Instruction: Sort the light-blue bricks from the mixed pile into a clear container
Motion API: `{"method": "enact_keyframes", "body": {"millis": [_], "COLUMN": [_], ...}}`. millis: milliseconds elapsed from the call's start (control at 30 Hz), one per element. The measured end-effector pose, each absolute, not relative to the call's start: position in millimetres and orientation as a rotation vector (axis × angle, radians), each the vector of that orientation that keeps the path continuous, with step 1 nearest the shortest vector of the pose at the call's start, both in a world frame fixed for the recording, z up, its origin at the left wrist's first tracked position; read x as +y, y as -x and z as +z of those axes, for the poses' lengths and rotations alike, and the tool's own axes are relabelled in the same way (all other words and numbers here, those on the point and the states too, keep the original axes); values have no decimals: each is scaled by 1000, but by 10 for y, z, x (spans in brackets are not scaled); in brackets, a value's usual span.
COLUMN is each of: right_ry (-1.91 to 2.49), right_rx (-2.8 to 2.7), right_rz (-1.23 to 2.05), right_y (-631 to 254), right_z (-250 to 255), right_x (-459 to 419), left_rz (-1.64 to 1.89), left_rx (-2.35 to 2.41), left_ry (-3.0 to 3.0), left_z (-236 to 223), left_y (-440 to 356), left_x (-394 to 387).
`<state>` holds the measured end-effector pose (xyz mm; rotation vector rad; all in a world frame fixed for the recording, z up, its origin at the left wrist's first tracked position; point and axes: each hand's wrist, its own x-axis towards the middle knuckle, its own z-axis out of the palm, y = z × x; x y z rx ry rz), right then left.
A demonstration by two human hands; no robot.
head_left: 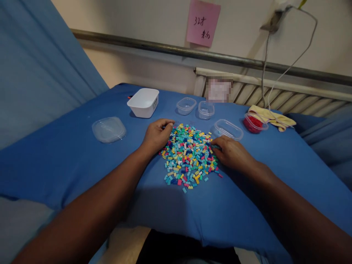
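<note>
A heap of small toy building bricks in blue, teal, yellow, red, green and white is spread over the blue cloth. At its upper left edge is my left hand, thumb and forefinger drawn together. Whatever lies between those fingertips is too small to make out. On the opposite side my right hand reaches into the heap's right edge with its fingers bent and closed. Its fingertips touch the bricks there, and what they pinch is partly hidden.
Behind the heap stand a white tub, two clear containers and a clear oblong container. A clear lid lies left. A container of red pieces and a yellow cloth sit right. A radiator is behind.
</note>
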<state>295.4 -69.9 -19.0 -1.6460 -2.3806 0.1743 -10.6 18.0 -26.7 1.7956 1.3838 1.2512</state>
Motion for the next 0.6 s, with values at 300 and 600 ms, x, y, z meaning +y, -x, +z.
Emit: {"method": "enact_keyframes", "body": {"millis": [300, 600], "right_ry": [1694, 1560], "right_rx": [-2442, -2353], "right_rz": [100, -45], "right_y": [-2941, -3072], "right_z": [-183, -139], "right_x": [-668, -739], "left_rz": [1212, 1211], "left_rx": [1413, 1409], "left_ry": [-1793, -1823], "left_z": [-235, -246], "left_y": [88, 104], "left_x": [154, 166]}}
